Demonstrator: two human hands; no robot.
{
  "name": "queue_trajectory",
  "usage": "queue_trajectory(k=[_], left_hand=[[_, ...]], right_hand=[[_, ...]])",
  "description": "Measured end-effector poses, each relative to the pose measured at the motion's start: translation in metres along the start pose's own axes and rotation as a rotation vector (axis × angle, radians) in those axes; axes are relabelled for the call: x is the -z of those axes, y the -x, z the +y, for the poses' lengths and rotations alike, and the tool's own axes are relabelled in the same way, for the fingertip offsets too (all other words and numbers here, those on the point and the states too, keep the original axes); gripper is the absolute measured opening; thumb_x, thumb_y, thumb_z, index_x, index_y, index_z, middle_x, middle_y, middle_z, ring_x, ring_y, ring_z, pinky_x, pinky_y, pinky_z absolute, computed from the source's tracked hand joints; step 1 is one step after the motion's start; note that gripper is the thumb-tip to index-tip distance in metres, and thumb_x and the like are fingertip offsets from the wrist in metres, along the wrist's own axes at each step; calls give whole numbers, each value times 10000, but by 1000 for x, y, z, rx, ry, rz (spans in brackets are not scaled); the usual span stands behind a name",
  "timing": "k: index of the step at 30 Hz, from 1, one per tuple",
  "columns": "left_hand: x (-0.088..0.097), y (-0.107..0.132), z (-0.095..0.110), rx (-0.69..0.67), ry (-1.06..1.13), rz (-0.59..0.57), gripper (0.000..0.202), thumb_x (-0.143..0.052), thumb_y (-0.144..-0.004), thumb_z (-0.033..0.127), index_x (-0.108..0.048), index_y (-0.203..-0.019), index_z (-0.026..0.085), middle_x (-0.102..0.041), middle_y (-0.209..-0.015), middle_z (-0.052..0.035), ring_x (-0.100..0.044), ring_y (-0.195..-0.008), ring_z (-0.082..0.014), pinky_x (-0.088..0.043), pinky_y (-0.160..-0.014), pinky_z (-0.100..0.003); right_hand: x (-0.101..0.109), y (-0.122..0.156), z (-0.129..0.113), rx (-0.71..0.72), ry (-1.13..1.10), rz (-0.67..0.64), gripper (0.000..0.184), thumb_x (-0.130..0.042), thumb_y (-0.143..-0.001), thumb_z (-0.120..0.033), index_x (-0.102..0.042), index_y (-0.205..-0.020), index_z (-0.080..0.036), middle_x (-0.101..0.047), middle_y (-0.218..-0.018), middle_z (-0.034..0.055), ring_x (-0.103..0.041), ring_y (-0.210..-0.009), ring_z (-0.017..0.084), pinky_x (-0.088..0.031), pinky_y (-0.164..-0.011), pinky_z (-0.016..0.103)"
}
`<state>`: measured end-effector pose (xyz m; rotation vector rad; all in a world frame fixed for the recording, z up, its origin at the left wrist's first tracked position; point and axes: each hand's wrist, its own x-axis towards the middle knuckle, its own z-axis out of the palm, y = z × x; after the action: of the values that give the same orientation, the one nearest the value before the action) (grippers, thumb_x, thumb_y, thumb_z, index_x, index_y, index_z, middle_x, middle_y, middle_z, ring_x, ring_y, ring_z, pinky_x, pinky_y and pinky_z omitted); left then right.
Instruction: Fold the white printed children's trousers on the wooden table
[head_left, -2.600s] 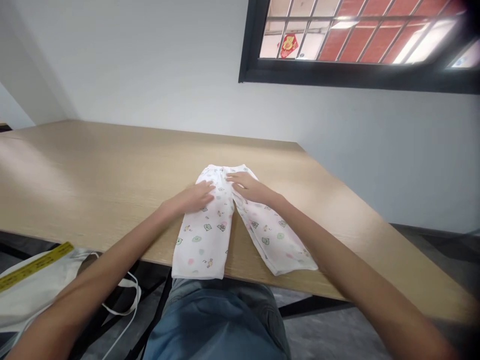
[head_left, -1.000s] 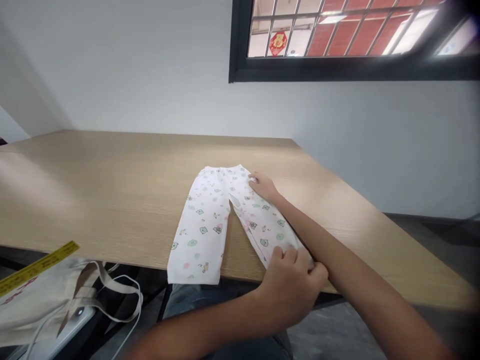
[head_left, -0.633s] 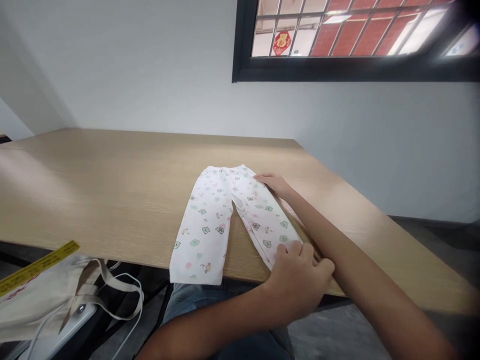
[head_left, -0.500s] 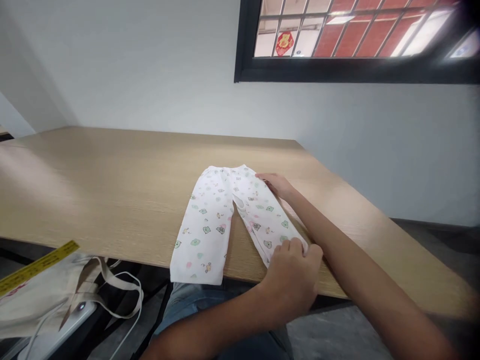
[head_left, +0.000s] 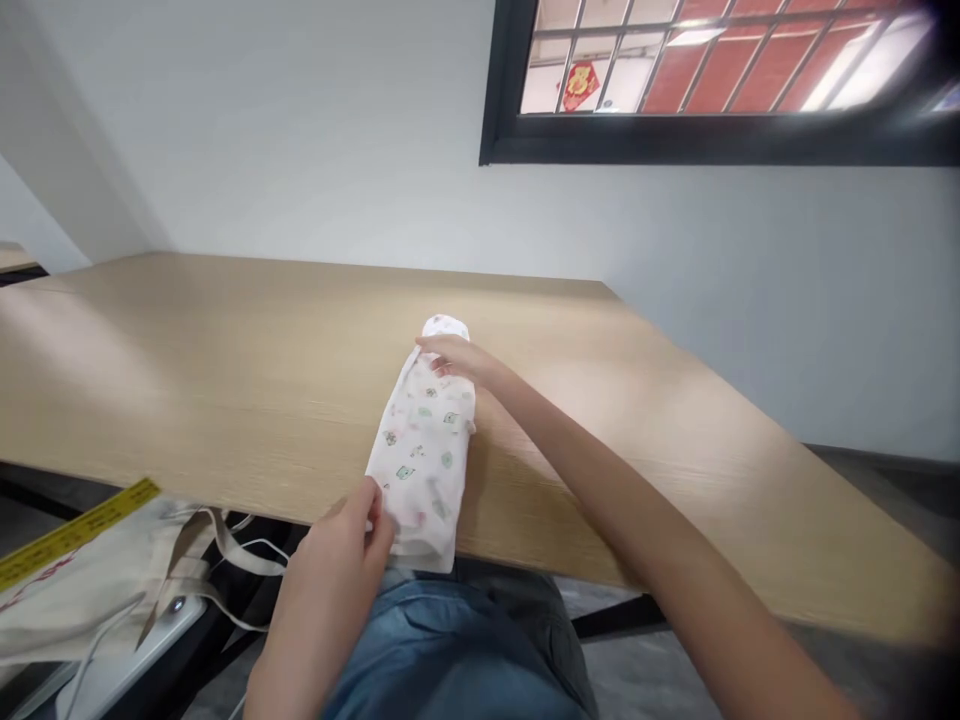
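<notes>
A small pair of white baby trousers with a printed pattern lies on the wooden table, folded lengthwise so one leg rests on the other. Its hem hangs slightly over the near table edge. My left hand pinches the hem end at the near edge, fingers closed on the cloth. My right hand holds the waistband end farther away, fingers curled on the fabric.
A cream tote bag with straps and a yellow measuring tape lies at lower left below the table. My blue-jeaned lap is under the near edge. A grey wall and dark-framed window stand behind.
The trousers lay spread with legs apart; now the right leg is folded over the left. Both hands moved left with the fabric, left at the hem, right at the waistband.
</notes>
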<state>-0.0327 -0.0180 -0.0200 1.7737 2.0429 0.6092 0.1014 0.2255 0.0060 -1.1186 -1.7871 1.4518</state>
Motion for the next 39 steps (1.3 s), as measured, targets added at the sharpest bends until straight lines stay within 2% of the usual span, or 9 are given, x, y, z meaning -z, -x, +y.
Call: queue_trajectory(k=[4,9,17,21,25,27,32,36,39], left_hand=[[-7,0,-13,-68,-197,32,337,-341,-866,184,-554,-1105,289,-481,-835,-61,-482,-756,-225,-387,-699,-356],[-18,-2,1,-190,-370,225,279,-429,-841,220,-644,-978,333,-439,-1027,-110,-444,-889,-301,-373,-719,-452],[-22,-2,43,-622,-241,-10,236,-424,-809,107,-642,-861,178,-476,-1050,-105,-437,-1037,-261,-346,-897,-476],[-13,-65,60,-829,-307,-231,274,-391,-870,163,-646,-771,149,-473,-1198,-93,-468,-1074,-224,-380,-933,-386],[-27,-152,77,-870,-387,-271,297,-370,-871,107,-571,-1088,88,-479,-1240,-130,-475,-1105,-208,-375,-965,-329],[-39,-167,79,-861,-413,-259,332,-349,-895,135,-510,-1173,52,-478,-1244,-158,-447,-1145,-245,-348,-989,-376],[-54,-89,58,-847,-478,-248,499,-322,-937,328,-310,-1355,55,-266,-1396,-224,-261,-1267,-395,-311,-985,-517],[-55,2,28,-1011,-500,3,720,-259,-879,606,-405,-1291,34,-367,-1328,-249,-363,-1208,-406,-376,-943,-487],[-53,23,11,-1117,-495,91,726,-354,-812,675,-482,-1220,88,-403,-1325,-202,-399,-1195,-380,-404,-922,-451]], right_hand=[[-12,-3,17,55,191,-61,325,-507,-837,-277,-570,-1152,-222,-573,-929,33,-495,-699,117,-452,-689,246],[14,9,31,76,300,-63,414,-527,-814,-305,-552,-1217,-216,-612,-936,43,-539,-773,146,-453,-770,283],[60,50,48,88,357,-76,362,-508,-802,-274,-595,-1151,-232,-508,-1251,13,-479,-1106,187,-366,-983,330],[50,61,51,202,430,58,352,-414,-841,-237,-584,-1148,-203,-493,-1269,10,-417,-1188,170,-310,-1033,329],[38,52,55,298,616,275,430,-278,-851,-147,-513,-1207,-91,-497,-1257,81,-443,-1157,160,-325,-1017,309],[39,42,59,321,864,253,442,-237,-861,-133,-495,-1216,-71,-462,-1290,99,-394,-1203,182,-289,-1038,338],[54,13,67,245,1234,181,473,-240,-897,-185,-358,-1310,14,-299,-1393,169,-243,-1291,266,-198,-1061,426],[58,0,66,195,1251,198,512,-225,-905,-189,-243,-1346,71,-185,-1426,209,-135,-1325,280,-141,-1077,429],[52,8,55,176,1251,154,479,-252,-907,-205,-330,-1300,58,-264,-1388,228,-199,-1300,306,-187,-1060,439]])
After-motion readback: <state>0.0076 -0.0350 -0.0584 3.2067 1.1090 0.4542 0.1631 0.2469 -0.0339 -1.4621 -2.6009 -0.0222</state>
